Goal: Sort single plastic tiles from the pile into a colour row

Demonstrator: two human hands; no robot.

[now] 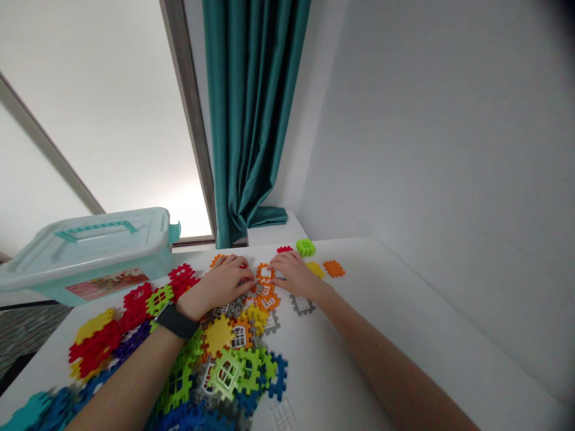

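Observation:
My left hand (224, 280), with a black watch (177, 321) on its wrist, lies over the upper part of a pile of plastic interlocking tiles. Its fingers are bent and apart, and the tiles beneath the palm are hidden. Just right of those fingertips is an orange window tile (265, 272). My right hand (297, 276) reaches in from the other side, thumb and fingers apart, fingertips at that tile's right edge; I cannot tell whether they grip it. A red tile (284, 249) shows behind its knuckles. More orange tiles (268, 301) lie between the hands.
Green tiles (227, 372), a yellow tile (218, 335), red tiles (96, 348) and blue tiles (193, 418) spread over the white table (332, 365). A lidded turquoise box (112, 263) stands at left. Beyond my right hand lie a green tile (306, 247) and an orange gear-edged tile (334, 268). A teal curtain (251, 120) hangs behind.

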